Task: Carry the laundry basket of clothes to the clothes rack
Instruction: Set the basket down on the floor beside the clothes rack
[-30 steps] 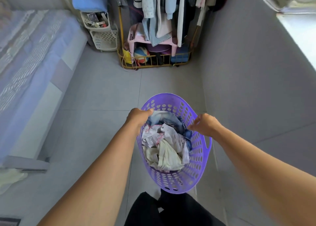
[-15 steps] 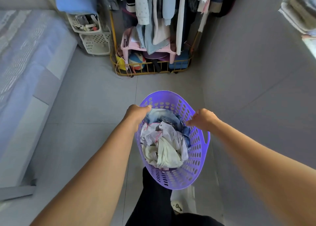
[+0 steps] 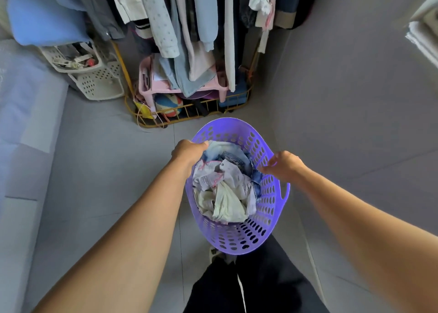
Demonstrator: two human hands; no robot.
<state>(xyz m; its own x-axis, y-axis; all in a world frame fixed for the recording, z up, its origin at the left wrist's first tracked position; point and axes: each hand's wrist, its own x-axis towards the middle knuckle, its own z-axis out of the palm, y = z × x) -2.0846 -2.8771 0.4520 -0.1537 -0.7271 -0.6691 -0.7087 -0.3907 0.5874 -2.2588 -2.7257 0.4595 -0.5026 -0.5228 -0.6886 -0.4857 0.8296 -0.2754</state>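
Gripping opposite sides of the rim, a person holds a purple laundry basket (image 3: 239, 239) clear of the tiled floor (image 3: 99, 170), out ahead of dark trousers (image 3: 256, 286). The left hand (image 3: 188, 150) is curled shut over the near-left rim; the right hand (image 3: 283, 164) pinches the right rim with fingers closed on the plastic. Holding it from both sides likely keeps the load level and leaves the legs room. The basket is oval, its walls pierced with rows of holes, a cut-out handle on its right side, and it is heaped with crumpled clothes (image 3: 225, 184) in white, cream and denim. Just beyond it stands the clothes rack (image 3: 196, 115), its yellow wire base crowded with oddments and hung with garments (image 3: 203, 18), beside a white basket (image 3: 99, 82).
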